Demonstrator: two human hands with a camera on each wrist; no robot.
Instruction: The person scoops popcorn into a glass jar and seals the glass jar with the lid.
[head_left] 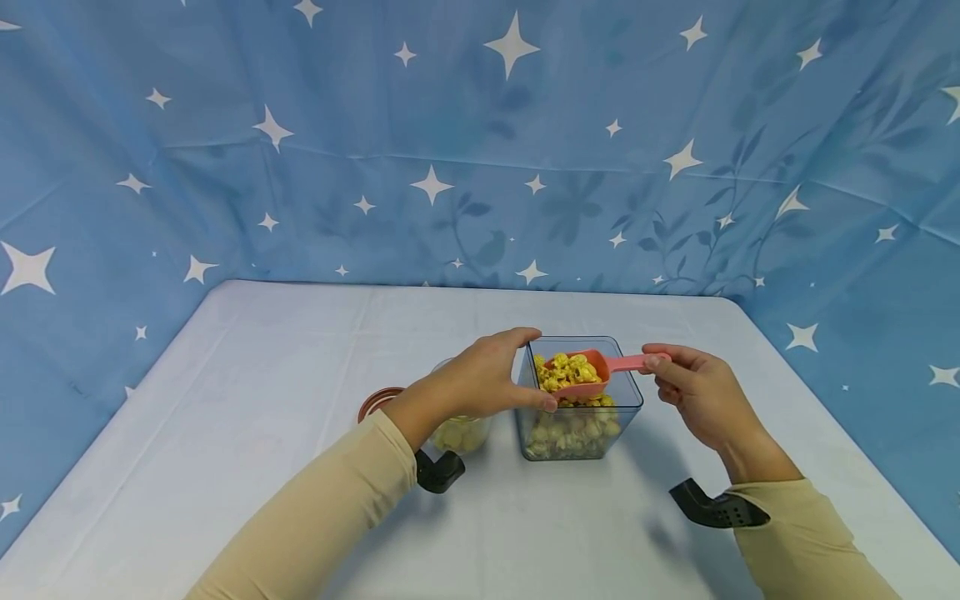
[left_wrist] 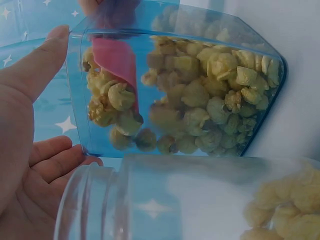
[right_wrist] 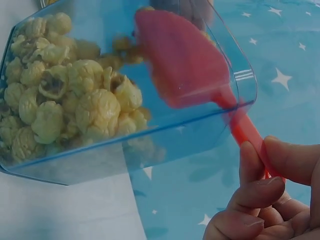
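Note:
A clear bluish square container [head_left: 632,398] holds yellow popcorn [head_left: 573,429] in its lower part. My left hand [head_left: 487,375] holds it at the left side of its rim, thumb on the near corner and fingers at the far one. Between thumb and fingertips my right hand [head_left: 697,392] pinches the handle of a pink scoop [head_left: 596,360]. Popcorn fills the scoop's bowl, which lies at the container's mouth, while the handle sticks out over the right rim. In the right wrist view the scoop [right_wrist: 185,60] shows through the clear wall.
A clear jar [left_wrist: 150,200] with popcorn in its bottom stands left of the container, partly hidden behind my left forearm in the head view. Beside it is a reddish-brown ring-shaped rim [head_left: 375,402]. A white-covered table [head_left: 225,400] runs back to a blue star-patterned cloth [head_left: 375,125].

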